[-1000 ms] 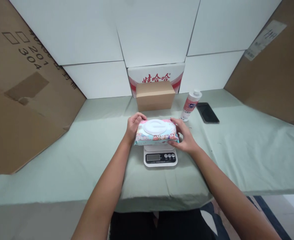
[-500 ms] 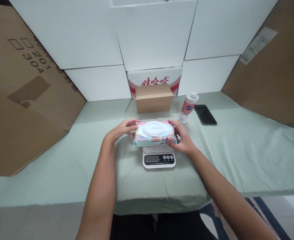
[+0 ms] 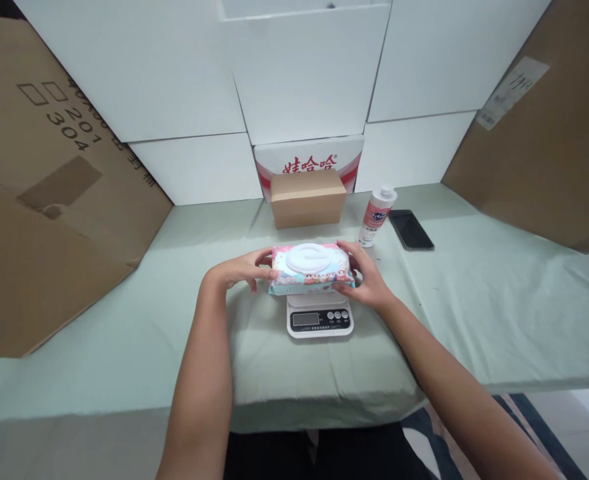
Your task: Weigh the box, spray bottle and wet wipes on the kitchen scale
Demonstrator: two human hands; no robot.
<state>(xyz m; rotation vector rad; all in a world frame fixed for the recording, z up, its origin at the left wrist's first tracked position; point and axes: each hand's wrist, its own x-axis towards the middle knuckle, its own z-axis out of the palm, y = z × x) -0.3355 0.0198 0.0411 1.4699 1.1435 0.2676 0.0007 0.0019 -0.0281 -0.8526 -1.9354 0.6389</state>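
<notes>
A pack of wet wipes (image 3: 308, 277) with a white oval flip lid and a pink and light-blue printed wrapper lies across a white kitchen scale (image 3: 320, 333). The scale's plate is mostly hidden under it; its dark display and round buttons show in front. At the pack's left end, my left hand (image 3: 245, 268) has its thumb on the near corner and its fingers round the far corner. My right hand (image 3: 363, 275) grips the right end, thumb in front and fingers behind. Whether the pack rests fully on the scale, I cannot tell.
Behind the pack stands a small brown cardboard box (image 3: 308, 208) before a white and red carton (image 3: 304, 152). A white bottle with a red label (image 3: 375, 217) and a black phone (image 3: 411, 231) are to the right. Large cardboard sheets (image 3: 49, 260) flank the green-covered table (image 3: 474, 300).
My left hand has shifted slightly left and nearer to me, its thumb now lower on the pack's near corner. The right hand and the scale look nearly unchanged.
</notes>
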